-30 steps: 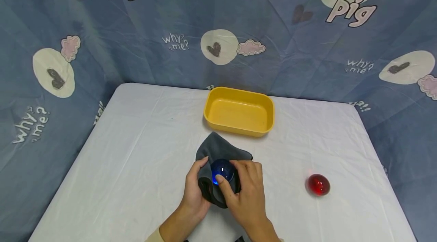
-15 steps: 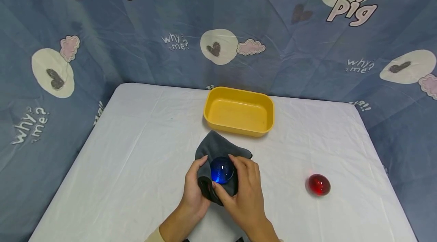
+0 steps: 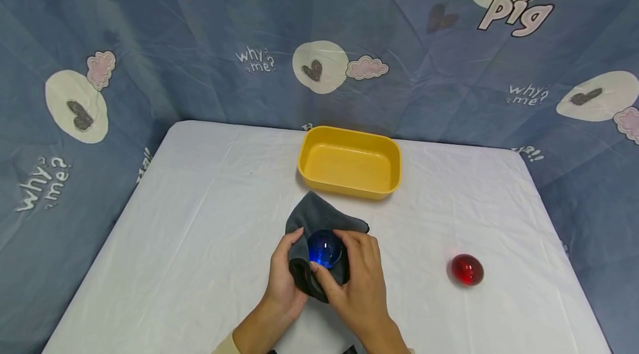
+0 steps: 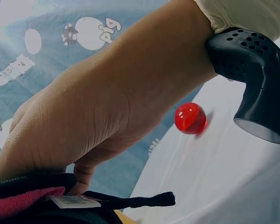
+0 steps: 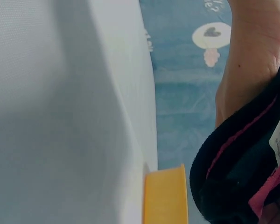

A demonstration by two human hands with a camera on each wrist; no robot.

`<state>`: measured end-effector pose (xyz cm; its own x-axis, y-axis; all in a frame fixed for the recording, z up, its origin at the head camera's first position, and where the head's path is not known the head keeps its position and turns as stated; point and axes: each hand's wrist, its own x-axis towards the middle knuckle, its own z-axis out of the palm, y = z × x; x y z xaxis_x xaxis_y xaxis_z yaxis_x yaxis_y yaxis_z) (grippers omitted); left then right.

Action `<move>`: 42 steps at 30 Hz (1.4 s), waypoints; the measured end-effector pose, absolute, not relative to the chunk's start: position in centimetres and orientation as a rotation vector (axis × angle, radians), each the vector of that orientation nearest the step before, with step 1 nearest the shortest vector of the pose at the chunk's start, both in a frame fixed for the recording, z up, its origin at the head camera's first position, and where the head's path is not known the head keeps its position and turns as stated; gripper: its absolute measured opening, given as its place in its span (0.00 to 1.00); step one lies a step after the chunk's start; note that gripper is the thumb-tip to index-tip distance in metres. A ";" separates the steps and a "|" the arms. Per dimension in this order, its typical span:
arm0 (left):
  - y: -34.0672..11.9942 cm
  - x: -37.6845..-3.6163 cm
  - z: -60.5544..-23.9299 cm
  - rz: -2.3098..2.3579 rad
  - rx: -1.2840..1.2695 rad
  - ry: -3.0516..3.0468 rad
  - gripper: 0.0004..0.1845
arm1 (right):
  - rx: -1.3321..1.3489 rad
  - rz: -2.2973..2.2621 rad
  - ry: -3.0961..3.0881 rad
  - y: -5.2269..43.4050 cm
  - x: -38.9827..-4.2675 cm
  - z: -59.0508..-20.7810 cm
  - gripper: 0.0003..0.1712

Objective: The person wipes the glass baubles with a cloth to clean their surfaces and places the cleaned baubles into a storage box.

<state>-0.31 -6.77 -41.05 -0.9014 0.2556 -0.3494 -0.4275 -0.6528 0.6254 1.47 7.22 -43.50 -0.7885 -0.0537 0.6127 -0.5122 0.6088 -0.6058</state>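
Observation:
In the head view, a see-through blue ball [image 3: 325, 248] sits in a grey cloth [image 3: 319, 214] with black edging. My left hand [image 3: 285, 276] grips the cloth from the left, thumb on its edge; the other fingers are hidden beneath. Around the ball curl the fingers and thumb of my right hand [image 3: 361, 282], the thumb at its lower left and fingertips at its upper right. The cloth's dark underside [image 5: 238, 154] shows pink trim and a white label in the right wrist view. The left wrist view looks onto the right forearm and hand [image 4: 93, 112].
Just beyond the cloth stands a yellow rectangular tray [image 3: 349, 190]. A see-through red ball [image 3: 466, 270] lies on the white tabletop [image 3: 199, 254], right of the hands. A blue printed curtain [image 3: 224, 21] surrounds the table's far and side edges.
My right thumb has slid off the front of the blue ball to its lower left, so more of the ball shows. Over the last half second the hands have barely moved.

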 end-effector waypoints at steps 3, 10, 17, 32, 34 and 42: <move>-6.8 -0.2 -41.1 2.523 -0.324 1.058 0.25 | 0.442 1.084 -2.282 7.2 1.5 -43.5 0.31; -6.8 -0.1 -41.1 2.507 -0.338 1.082 0.27 | 0.419 1.082 -2.272 7.2 1.4 -43.6 0.29; -6.7 -0.1 -41.2 2.506 -0.348 1.077 0.26 | 0.389 1.059 -2.260 7.4 1.2 -43.6 0.29; -7.0 -0.2 -40.9 2.516 -0.333 1.071 0.23 | 0.462 1.051 -2.332 7.4 1.6 -43.6 0.40; -7.0 -0.2 -40.8 2.513 -0.333 1.070 0.23 | 0.474 1.051 -2.336 7.4 1.7 -43.5 0.45; -7.0 -0.3 -40.7 2.527 -0.331 1.069 0.24 | 0.481 1.091 -2.299 7.3 1.6 -43.2 0.38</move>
